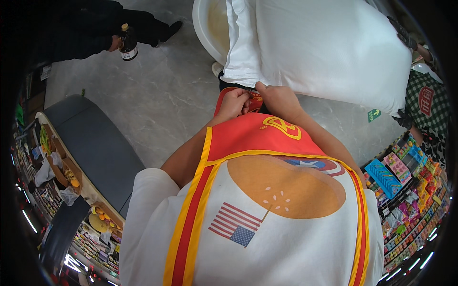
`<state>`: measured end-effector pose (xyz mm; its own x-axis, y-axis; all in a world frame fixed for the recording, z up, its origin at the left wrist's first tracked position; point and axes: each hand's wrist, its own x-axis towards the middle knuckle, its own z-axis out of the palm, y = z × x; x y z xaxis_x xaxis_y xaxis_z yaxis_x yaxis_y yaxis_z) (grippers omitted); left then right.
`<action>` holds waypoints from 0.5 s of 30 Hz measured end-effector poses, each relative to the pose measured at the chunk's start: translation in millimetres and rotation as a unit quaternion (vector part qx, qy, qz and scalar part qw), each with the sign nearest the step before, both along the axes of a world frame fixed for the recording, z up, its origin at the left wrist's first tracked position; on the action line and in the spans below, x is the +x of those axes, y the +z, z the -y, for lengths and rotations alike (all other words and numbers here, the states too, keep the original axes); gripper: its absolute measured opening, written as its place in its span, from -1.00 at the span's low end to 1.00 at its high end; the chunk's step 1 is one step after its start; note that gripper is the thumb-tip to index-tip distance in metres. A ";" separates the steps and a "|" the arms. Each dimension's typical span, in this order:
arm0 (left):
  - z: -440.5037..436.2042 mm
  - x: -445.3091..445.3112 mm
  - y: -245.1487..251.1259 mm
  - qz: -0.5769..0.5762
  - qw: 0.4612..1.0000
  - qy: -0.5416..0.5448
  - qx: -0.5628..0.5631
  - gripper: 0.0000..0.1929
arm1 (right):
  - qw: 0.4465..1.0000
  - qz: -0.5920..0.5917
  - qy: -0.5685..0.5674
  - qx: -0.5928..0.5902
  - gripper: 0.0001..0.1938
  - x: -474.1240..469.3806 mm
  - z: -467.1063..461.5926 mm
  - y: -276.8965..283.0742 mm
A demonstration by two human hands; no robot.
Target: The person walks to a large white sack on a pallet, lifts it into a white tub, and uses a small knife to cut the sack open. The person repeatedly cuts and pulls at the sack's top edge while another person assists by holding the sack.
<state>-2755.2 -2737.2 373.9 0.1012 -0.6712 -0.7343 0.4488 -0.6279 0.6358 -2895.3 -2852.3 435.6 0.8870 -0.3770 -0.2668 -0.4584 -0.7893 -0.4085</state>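
A large, full white sack [332,46] lies tilted in front of me, its flat folded end [242,46] towards the left. My right hand [281,102] is curled at the near lower corner of that end, thumb against the sack's edge. Just to its left, my left hand [233,103] has its fingers pinched together close to the same edge. Whether something thin, such as a thread, is between those fingertips is too small to tell. Both hands are in front of my red apron [257,136] with yellow trim.
A white round tub [204,28] with yellowish contents stands beyond the sack. At right, a co-worker's black-gloved hands [402,34] support the sack. Another person at upper left holds a dark bottle [128,44]. A grey-topped counter [89,132] stands left; packaged-goods shelves [411,200] stand right.
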 end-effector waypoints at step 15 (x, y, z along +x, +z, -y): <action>-0.2 -5.0 10.0 0.018 1.000 0.020 0.008 -0.83 | 1.000 -0.006 0.023 0.015 -0.86 10.0 -5.2 -12.6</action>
